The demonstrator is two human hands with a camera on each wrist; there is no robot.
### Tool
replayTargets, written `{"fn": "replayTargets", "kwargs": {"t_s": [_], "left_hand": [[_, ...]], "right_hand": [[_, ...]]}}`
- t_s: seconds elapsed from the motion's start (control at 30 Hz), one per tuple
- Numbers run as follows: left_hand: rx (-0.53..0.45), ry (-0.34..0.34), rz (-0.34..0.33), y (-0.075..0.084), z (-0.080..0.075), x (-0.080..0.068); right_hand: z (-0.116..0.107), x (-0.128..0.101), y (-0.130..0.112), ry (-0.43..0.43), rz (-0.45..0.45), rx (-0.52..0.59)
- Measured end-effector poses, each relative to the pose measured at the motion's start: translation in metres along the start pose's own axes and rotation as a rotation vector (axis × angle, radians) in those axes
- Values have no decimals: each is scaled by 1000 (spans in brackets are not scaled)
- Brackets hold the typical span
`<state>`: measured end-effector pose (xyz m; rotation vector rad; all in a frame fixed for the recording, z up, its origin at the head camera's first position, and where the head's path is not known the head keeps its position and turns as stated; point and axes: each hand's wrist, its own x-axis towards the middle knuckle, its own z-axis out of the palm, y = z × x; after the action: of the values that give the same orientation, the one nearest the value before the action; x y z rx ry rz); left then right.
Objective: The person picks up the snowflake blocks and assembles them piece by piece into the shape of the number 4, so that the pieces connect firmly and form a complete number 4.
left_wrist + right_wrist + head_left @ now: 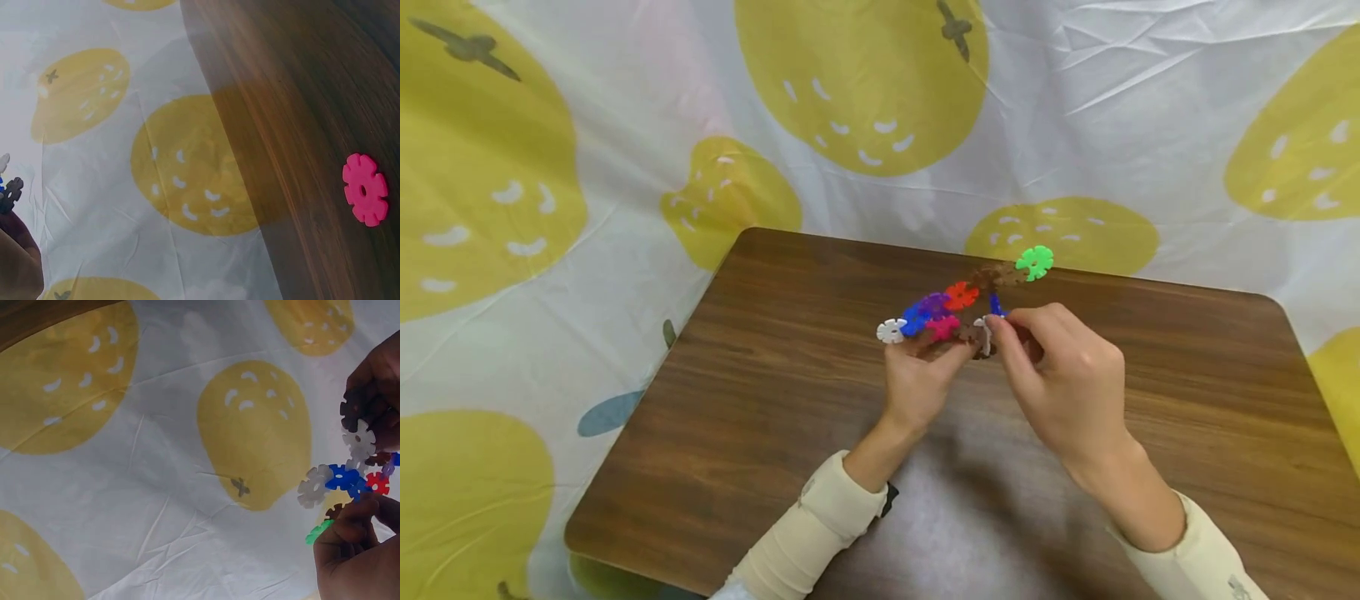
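Observation:
A chain of joined notched plastic discs in several colours is held above the table. My left hand grips it from below, near a white disc, a blue disc and a pink disc. My right hand has thumb and forefinger pinched at the chain's right side, by an upright blue disc. In the right wrist view, the right fingertips meet a blue disc. A bright green disc ends the far arm, past a red disc. The palms hide part of the chain.
A loose pink disc lies on the dark wooden table, seen in the left wrist view. Behind and beside the table hangs a white cloth with yellow fruit prints. The table has rounded corners.

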<state>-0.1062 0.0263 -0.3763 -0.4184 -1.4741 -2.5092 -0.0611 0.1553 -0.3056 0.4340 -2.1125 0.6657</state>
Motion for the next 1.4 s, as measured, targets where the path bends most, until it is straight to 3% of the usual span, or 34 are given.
{"fn": "replayTargets", "kwargs": {"t_s": [0.23,0.43,0.63,0.73,0.93,1.03,1.3,1.4], "left_hand": [[-6,12,2,0,1,-1],[7,6,18,0,-1,2],[37,20,22,1,-11,8],[54,25,37,2,-18,10],[48,30,61,7,-28,12],[43,31,57,11,-29,12],[35,18,42,17,-29,10],[22,19,39,18,-29,9]], "right_hand": [[2,3,-2,-27,-49,-80],[-2,5,-4,-54,-39,-73],[-12,4,6,41,108,32],[-12,-2,17,32,230,93],[1,-37,43,-129,379,189],[10,-59,54,-271,424,194],[34,-108,65,-631,422,171],[43,-121,65,-705,384,156]]}}
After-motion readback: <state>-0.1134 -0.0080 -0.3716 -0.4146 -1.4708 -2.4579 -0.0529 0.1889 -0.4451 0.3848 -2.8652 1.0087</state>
